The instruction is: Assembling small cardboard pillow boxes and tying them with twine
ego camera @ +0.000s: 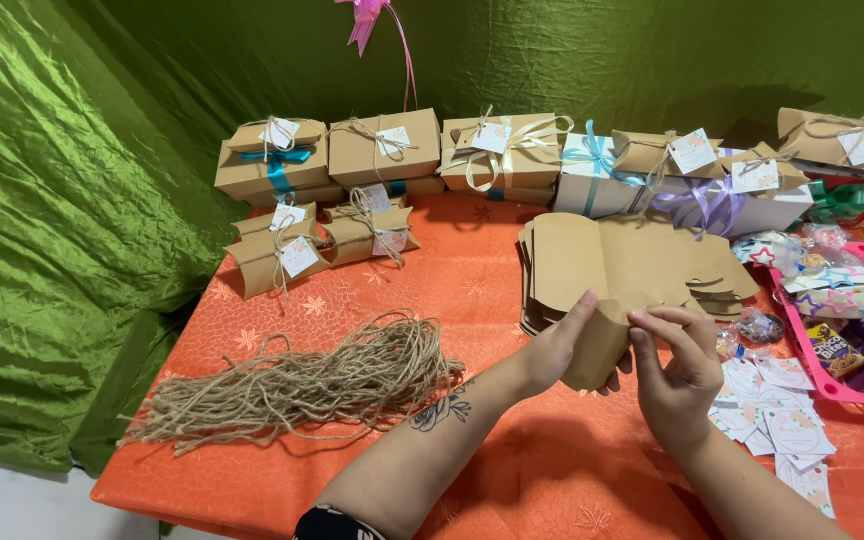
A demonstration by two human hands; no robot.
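A: Counts first — how many hands, and what's in them?

B: Two. Left hand (562, 350) and right hand (674, 372) close together, both clamped on one flat kraft pillow box (602, 345), held just above the orange tablecloth (472, 290). Left thumb sits on its upper edge, right fingers pinch its right end.

A: Behind the hands?

B: A stack of flat kraft box blanks (632, 265), touching range — curved flaps, matte card. Exact number in the stack, can't tell.

A: Farther back?

B: A row of finished gift boxes (552, 160) against the green cloth backdrop (72, 200) — about ten, mostly kraft, one white, tied with twine or ribbon, each with a small tag. Contents hidden.

A: Left of the left hand?

B: One loose bundle of jute twine (302, 385), rough, frayed, cut lengths.

A: Right of the right hand?

B: Scattered paper tags (782, 425), pale and square, several overlapping. Beyond them one pink tray (832, 392) holding wrapped sweets and purple pieces.
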